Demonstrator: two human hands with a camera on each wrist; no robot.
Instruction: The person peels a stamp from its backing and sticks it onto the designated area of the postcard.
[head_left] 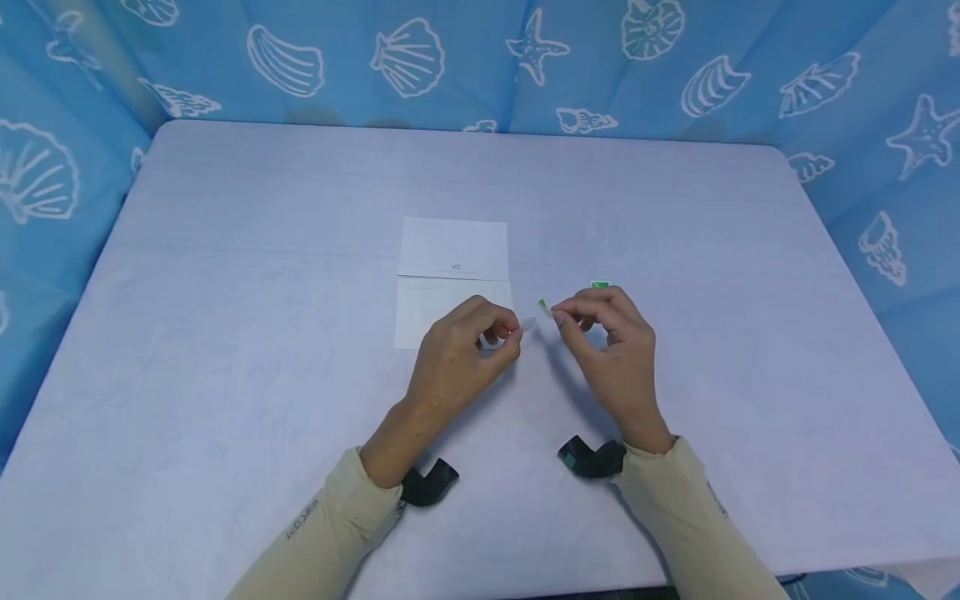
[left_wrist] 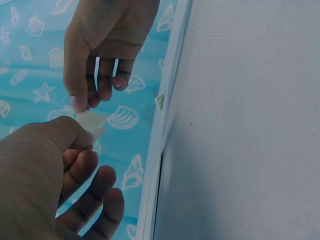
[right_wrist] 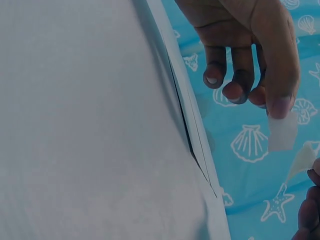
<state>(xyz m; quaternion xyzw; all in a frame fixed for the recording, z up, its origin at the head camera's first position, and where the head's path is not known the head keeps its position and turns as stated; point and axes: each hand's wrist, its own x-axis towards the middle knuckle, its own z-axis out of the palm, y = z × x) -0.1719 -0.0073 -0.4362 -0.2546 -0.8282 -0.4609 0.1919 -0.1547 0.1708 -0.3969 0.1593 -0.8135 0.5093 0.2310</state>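
Observation:
My left hand [head_left: 467, 354] pinches a small, thin whitish square piece [right_wrist: 283, 133] between thumb and forefinger. Close by on the right, my right hand [head_left: 611, 346] holds a small curled strip [head_left: 544, 307], green at one end and pale on its underside, by thumb and fingertip. In the right wrist view the two pieces are apart, with a narrow gap between them. Both hands are raised above the table. Under and behind the left hand lies a white sheet [head_left: 453, 250] with a crosswise fold and faint print, partly covered by that hand.
A small green-and-white piece [head_left: 600, 284] lies just beyond the right hand, partly hidden by it. White cloth covers the table [head_left: 262, 333]. A blue curtain [head_left: 480, 67] with shell drawings hangs behind it. Black curved devices [head_left: 592, 458] are fixed at both wrists.

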